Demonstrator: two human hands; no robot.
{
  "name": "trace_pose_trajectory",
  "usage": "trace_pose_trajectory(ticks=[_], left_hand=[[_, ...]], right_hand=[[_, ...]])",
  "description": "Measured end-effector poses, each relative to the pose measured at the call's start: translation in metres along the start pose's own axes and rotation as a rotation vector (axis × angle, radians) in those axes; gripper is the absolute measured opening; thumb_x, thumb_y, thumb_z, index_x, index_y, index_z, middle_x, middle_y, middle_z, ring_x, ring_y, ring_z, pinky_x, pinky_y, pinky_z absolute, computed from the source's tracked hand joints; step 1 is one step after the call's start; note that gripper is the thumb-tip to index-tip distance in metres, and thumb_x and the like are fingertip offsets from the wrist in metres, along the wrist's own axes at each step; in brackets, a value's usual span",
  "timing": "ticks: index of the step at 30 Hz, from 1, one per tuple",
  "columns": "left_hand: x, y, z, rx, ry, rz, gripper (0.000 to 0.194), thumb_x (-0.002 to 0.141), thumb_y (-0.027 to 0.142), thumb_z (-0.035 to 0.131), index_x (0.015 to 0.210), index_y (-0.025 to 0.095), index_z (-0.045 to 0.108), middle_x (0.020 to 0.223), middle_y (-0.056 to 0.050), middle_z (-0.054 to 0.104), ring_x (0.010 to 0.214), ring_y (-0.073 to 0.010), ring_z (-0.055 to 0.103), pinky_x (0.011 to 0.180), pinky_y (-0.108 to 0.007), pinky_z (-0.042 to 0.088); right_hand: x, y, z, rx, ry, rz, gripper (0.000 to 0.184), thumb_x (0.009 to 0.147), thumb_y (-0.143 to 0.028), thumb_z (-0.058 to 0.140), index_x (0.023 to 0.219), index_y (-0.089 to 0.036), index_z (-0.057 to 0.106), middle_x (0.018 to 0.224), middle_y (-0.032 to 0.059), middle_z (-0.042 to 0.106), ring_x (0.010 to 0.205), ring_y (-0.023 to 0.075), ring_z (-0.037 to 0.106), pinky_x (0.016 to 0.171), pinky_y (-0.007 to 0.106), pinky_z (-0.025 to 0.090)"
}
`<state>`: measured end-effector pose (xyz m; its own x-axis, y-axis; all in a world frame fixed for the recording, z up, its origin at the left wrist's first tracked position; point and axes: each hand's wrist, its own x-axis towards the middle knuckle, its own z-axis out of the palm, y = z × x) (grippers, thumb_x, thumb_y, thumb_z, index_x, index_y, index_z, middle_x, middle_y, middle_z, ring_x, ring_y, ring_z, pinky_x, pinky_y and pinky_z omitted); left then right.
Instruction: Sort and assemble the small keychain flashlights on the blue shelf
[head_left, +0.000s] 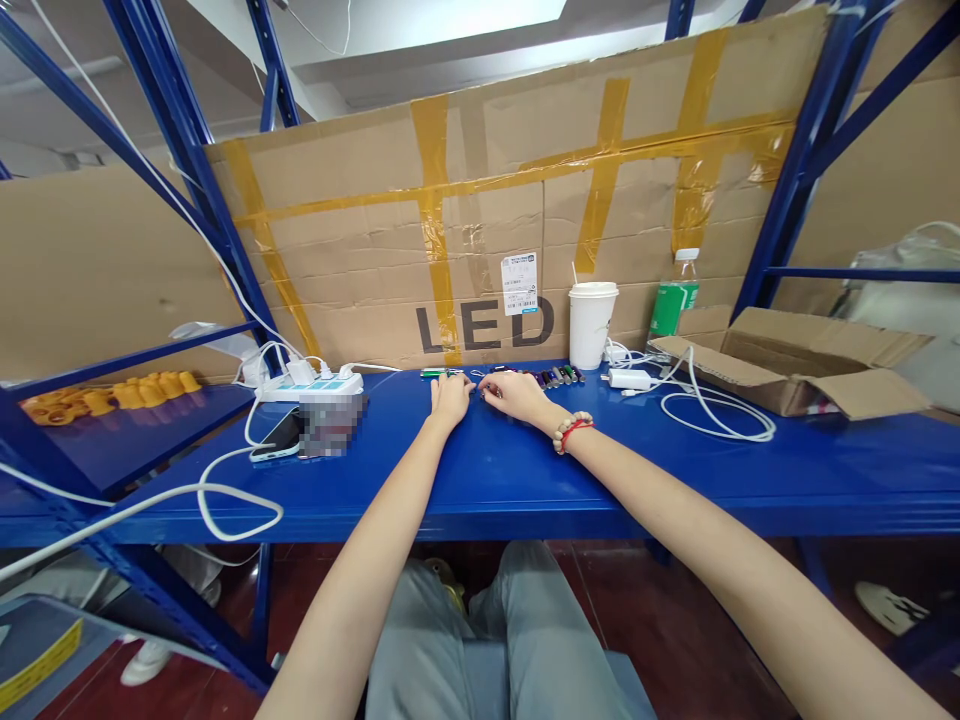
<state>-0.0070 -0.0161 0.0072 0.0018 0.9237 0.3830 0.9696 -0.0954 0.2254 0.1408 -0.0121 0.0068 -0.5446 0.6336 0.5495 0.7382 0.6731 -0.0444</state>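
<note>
Both my arms reach far across a blue metal shelf (525, 480). My left hand (450, 397) rests on the shelf with its fingers curled, fingertips at a small object I cannot make out. My right hand (512, 392), with a bead bracelet and red cord at the wrist, lies beside it, fingers pinched toward the same spot. A row of small cylindrical items (556, 376), like batteries, lies just right of my right hand. A green item (433, 373) lies behind my left hand.
A white cup (592, 324) and a green bottle (673, 297) stand at the back. A white charger (630, 379) with coiled cable (720, 415), an open cardboard box (795, 370), a power strip (311, 386), a phone (276, 440) and yellow parts (112, 395) surround them. Taped cardboard (480, 230) forms the back wall.
</note>
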Motion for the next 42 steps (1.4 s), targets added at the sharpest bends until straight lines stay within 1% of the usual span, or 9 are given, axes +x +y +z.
trace_pose_trajectory(ticks=[7, 13, 19, 24, 28, 32, 36, 39, 42], left_hand=[[0.004, 0.002, 0.002, -0.187, 0.2, 0.076, 0.021, 0.089, 0.027, 0.04, 0.087, 0.019, 0.06, 0.098, -0.006, 0.066, 0.097, -0.0241, 0.05, 0.089, -0.038, 0.032], [0.012, 0.004, 0.01, -0.555, 0.313, 0.135, 0.015, 0.088, 0.02, 0.04, 0.088, 0.019, 0.055, 0.087, -0.004, 0.065, 0.083, -0.0169, 0.057, 0.078, -0.029, 0.04], [0.012, 0.01, 0.011, -0.877, 0.262, 0.094, 0.012, 0.084, 0.018, 0.042, 0.09, 0.018, 0.052, 0.059, 0.004, 0.056, 0.055, -0.0105, 0.05, 0.057, -0.021, 0.037], [0.013, 0.012, 0.011, -1.04, 0.177, -0.033, 0.007, 0.08, 0.014, 0.048, 0.085, 0.017, 0.052, 0.057, 0.004, 0.052, 0.051, -0.0083, 0.046, 0.054, -0.02, 0.037], [0.017, 0.01, 0.014, -1.12, 0.141, -0.091, 0.005, 0.075, 0.015, 0.054, 0.08, 0.016, 0.054, 0.06, 0.004, 0.052, 0.052, -0.0077, 0.047, 0.055, -0.019, 0.039], [0.02, 0.008, 0.016, -1.16, 0.142, -0.105, 0.008, 0.071, 0.014, 0.056, 0.079, 0.017, 0.055, 0.058, 0.005, 0.051, 0.05, -0.0072, 0.045, 0.053, -0.019, 0.038], [0.02, 0.007, 0.016, -1.137, 0.17, -0.132, 0.01, 0.069, 0.01, 0.052, 0.075, 0.017, 0.055, 0.053, 0.006, 0.047, 0.048, -0.008, 0.044, 0.052, -0.02, 0.039], [0.018, 0.006, 0.014, -1.095, 0.208, -0.092, 0.01, 0.067, 0.009, 0.049, 0.069, 0.017, 0.056, 0.055, 0.004, 0.05, 0.053, -0.01, 0.048, 0.056, -0.021, 0.041], [0.017, 0.006, 0.012, -1.051, 0.227, -0.04, 0.011, 0.066, 0.009, 0.048, 0.064, 0.017, 0.056, 0.061, 0.002, 0.055, 0.063, -0.0125, 0.053, 0.063, -0.023, 0.044]], right_hand=[[-0.001, 0.001, -0.001, -0.024, 0.043, 0.035, 0.025, 0.084, -0.028, 0.052, 0.107, -0.023, 0.058, 0.098, 0.001, 0.064, 0.079, 0.0154, 0.06, 0.054, 0.022, 0.034], [-0.001, 0.002, 0.0, -0.036, 0.111, 0.037, 0.028, 0.085, -0.033, 0.054, 0.112, -0.025, 0.054, 0.106, 0.0021, 0.06, 0.082, 0.0159, 0.06, 0.053, 0.022, 0.033], [0.001, 0.005, 0.003, -0.022, 0.203, 0.015, 0.018, 0.087, -0.03, 0.052, 0.102, -0.024, 0.058, 0.104, 0.0011, 0.058, 0.079, 0.0135, 0.059, 0.05, 0.021, 0.029], [0.0, 0.004, 0.0, -0.056, 0.206, -0.004, 0.014, 0.088, -0.03, 0.051, 0.095, -0.024, 0.062, 0.1, 0.0008, 0.059, 0.071, 0.0118, 0.059, 0.048, 0.022, 0.027], [-0.001, 0.003, 0.0, -0.069, 0.221, -0.009, 0.015, 0.086, -0.029, 0.053, 0.098, -0.023, 0.06, 0.102, 0.0016, 0.059, 0.071, 0.0126, 0.059, 0.047, 0.022, 0.026], [0.0, 0.005, 0.0, -0.113, 0.239, -0.04, 0.016, 0.087, -0.029, 0.053, 0.1, -0.023, 0.06, 0.103, 0.0009, 0.061, 0.075, 0.0134, 0.061, 0.048, 0.022, 0.027], [0.001, 0.008, -0.002, -0.218, 0.2, -0.179, 0.019, 0.091, -0.027, 0.046, 0.102, -0.024, 0.061, 0.103, 0.0013, 0.063, 0.075, 0.0125, 0.061, 0.049, 0.023, 0.028], [0.001, 0.008, -0.002, -0.264, 0.167, -0.276, 0.02, 0.092, -0.023, 0.043, 0.101, -0.02, 0.061, 0.104, 0.004, 0.064, 0.078, 0.0128, 0.061, 0.051, 0.022, 0.03], [0.001, 0.007, -0.002, -0.271, 0.167, -0.322, 0.019, 0.092, -0.021, 0.044, 0.1, -0.018, 0.061, 0.105, 0.0055, 0.064, 0.077, 0.0124, 0.061, 0.052, 0.022, 0.031]])
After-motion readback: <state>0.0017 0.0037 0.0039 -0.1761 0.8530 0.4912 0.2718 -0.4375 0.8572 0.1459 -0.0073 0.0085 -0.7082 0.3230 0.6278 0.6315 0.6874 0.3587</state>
